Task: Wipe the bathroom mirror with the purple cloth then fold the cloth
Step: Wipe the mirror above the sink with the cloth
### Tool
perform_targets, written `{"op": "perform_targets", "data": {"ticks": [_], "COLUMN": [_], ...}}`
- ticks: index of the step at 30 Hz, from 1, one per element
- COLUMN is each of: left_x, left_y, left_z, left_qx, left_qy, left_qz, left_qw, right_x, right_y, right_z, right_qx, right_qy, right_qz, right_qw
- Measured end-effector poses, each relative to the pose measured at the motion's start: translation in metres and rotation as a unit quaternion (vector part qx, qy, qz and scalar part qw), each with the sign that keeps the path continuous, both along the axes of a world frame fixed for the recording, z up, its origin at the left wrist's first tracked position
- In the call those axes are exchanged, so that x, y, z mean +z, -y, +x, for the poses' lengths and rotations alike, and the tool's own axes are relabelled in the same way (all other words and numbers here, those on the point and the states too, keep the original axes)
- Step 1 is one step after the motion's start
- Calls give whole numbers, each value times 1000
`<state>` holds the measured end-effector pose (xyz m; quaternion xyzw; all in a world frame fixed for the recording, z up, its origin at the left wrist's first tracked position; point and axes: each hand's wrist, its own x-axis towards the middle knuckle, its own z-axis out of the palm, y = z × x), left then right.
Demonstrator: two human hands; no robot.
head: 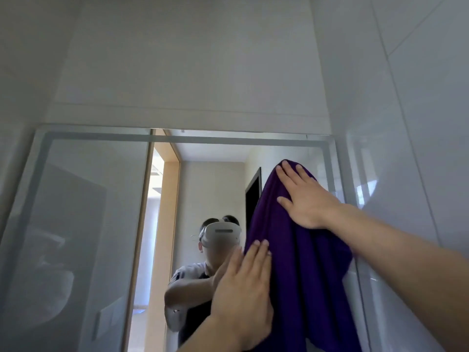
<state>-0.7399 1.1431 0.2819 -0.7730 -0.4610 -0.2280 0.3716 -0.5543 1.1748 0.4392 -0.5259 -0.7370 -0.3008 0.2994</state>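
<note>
The purple cloth (299, 270) hangs flat against the right part of the bathroom mirror (83, 224), reaching nearly to its top frame. My right hand (304, 196) presses the cloth's upper part with straight, spread fingers. My left hand (243, 288) lies lower, its straight fingers pressing the cloth's left edge onto the glass. The cloth's lower end runs out of view at the bottom.
A white tiled wall (411, 123) stands close on the right of the mirror, and a white wall panel (190, 72) rises above it. The glass reflects a person wearing a headset (220, 235), a wooden door frame (170, 224) and a doorway.
</note>
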Motion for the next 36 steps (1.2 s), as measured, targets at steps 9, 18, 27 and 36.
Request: {"op": "perform_targets", "data": {"ticks": [9,18,27,36], "left_x": [143,159,219,208], "left_y": [-8,-57,-72,-74], "left_z": [-22,0,29,66], "left_qx": [1,55,36,23], "left_qy": [124,78,42,108], "left_qz": [104,203,233,231], "left_qw": [987,975,971,967], "right_x": [-21,-10,42,45], "right_y": [-28,-53,-61,-62], "right_z": [11,23,42,2], "right_qx": [-7,-23,-28,-54], "right_qy": [-57,-37,-133,-324], "right_qz": [96,210,233,217], "right_qw": [994,977,963,919]}}
